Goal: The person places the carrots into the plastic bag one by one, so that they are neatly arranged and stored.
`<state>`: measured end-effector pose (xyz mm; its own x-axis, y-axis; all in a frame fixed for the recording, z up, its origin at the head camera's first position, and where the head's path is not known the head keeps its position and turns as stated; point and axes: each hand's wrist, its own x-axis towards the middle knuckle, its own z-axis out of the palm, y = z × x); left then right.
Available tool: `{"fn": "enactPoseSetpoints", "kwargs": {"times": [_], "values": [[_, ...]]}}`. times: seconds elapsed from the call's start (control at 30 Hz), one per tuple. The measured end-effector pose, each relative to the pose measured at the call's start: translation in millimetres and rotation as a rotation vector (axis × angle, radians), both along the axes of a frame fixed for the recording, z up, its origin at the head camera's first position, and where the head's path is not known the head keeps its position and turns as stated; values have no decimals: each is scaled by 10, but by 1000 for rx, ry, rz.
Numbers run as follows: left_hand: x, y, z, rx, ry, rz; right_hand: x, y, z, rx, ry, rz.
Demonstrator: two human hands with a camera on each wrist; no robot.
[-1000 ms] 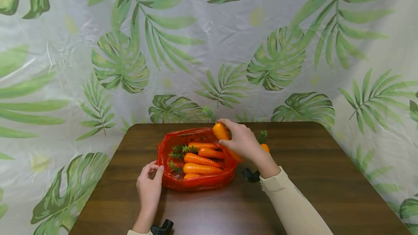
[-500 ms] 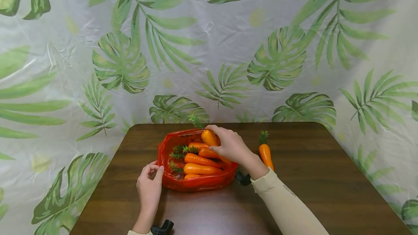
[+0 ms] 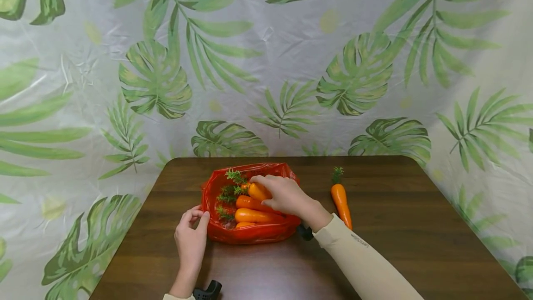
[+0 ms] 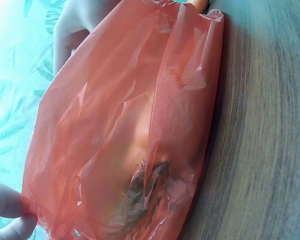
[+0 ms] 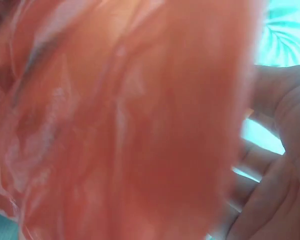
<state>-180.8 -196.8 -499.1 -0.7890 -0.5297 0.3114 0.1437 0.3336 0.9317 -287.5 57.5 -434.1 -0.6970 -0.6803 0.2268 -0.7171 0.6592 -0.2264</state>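
Observation:
A red plastic bag (image 3: 258, 236) lies with its mouth spread, several orange carrots (image 3: 255, 215) with green tops inside. My left hand (image 3: 190, 240) pinches the bag's left edge between thumb and fingers; the left wrist view shows those fingers (image 4: 7, 202) at the film. Over the bag's mouth, my right hand (image 3: 287, 194) grips another carrot (image 3: 259, 191), its leafy top pointing left above the carrots below. In the right wrist view the blurred bag (image 5: 140, 125) covers much of the picture, and part of the right hand (image 5: 285, 135) shows behind its edge.
A single carrot (image 3: 341, 202) lies on the brown wooden table (image 3: 399, 249), right of the bag. Behind the table hangs a pale curtain (image 3: 287, 54) printed with green leaves. A black wrist device (image 3: 207, 290) sits at the left wrist.
My right hand has carried its carrot left and down, from over the bag's right rim into its mouth. The carrot on the table has come into fuller view. The left hand has stayed put.

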Motion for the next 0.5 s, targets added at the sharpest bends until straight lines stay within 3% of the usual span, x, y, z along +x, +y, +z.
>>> {"fn": "enactPoseSetpoints", "kwargs": {"times": [0.2, 0.5], "values": [[-4, -11, -10, -8, -3, 6, 11, -62, -71, 69, 20, 69], [-3, -20, -18, -5, -7, -2, 0, -71, -207, 133, 48, 87]]}}
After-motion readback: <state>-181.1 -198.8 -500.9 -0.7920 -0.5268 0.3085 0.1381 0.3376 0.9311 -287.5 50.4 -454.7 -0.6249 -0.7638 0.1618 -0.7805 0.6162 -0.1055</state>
